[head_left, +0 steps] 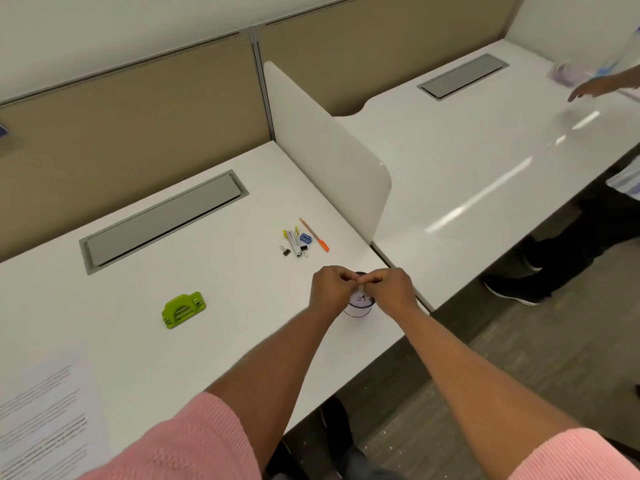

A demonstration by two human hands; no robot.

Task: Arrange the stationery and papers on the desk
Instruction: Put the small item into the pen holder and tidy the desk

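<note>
1. Pink sleeve [194,441] nearest cam; both forearms reach fwd.
2. L hand [329,289] & R hand [391,289]: fingers curled, tips meeting over cup [360,306]. Whether anything's pinched, can't tell.
3. Cup stands near desk [225,341] front-right edge, small dark bits inside.
4. Pen [313,234], sharpener [305,238], binder clip [284,251] clustered behind cup.
5. Green punch [183,310] well left; papers [41,410] at near-left corner.

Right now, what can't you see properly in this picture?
- Head view: whatever the left hand and right hand pinch, if anything; curled fingers hide it.
- Inside the small clear plastic cup: hands partly cover the contents, too small to name.
- The white printed paper sheet: cut off by the left edge, text blurred.
- The pale purple thing far right: blurred.
</note>
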